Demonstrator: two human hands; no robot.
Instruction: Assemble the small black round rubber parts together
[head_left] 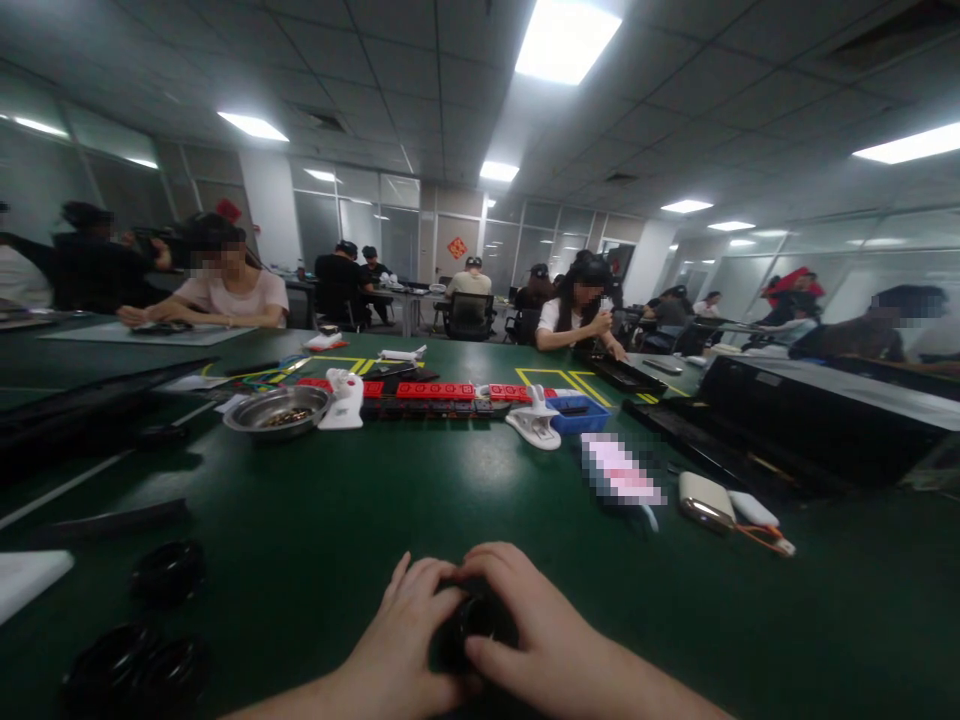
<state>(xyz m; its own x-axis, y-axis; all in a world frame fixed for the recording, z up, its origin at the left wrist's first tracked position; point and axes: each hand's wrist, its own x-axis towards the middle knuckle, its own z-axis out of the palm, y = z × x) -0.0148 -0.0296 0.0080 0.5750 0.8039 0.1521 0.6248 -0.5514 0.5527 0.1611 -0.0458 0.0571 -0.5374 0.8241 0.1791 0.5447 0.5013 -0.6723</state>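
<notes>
At the bottom centre of the head view, my left hand (411,632) and my right hand (525,620) curl around a dark round part (474,622) from both sides, low over the green table. My fingertips meet near its top, and the fingers partly cover it. Its details are too dark to tell. To the left of my hands lie several similar black ring-shaped parts, one (168,572) apart from the others (109,662) near the bottom edge.
Further back on the green table (420,500) stand a metal bowl (247,415) with small pieces, red blocks (435,391), white clips (535,425) and a blue tray (581,412). Right are a power bank (705,500) and a black casing (810,420). Other people sit beyond.
</notes>
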